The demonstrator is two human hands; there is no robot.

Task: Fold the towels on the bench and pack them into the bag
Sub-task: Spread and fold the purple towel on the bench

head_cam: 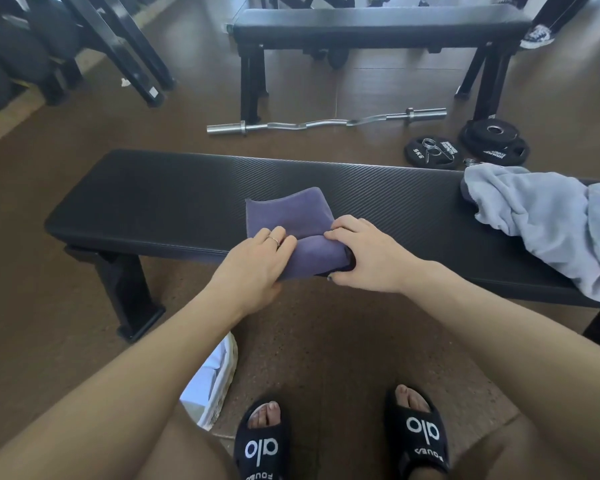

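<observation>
A white bag (215, 375) sits on the floor at seven o'clock. At centre, the left hand (257, 261) and right hand (364, 254) grip a purple towel (284, 216) on the table's (153, 202) near edge — fingers curled round its folded part. At three o'clock — a crumpled grey towel (548, 216).

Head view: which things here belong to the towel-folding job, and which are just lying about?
Job:
purple towel, held by left hand and right hand
light blue towel
near bench
white bag

Lying about:
curl bar
weight plates
far bench
</observation>
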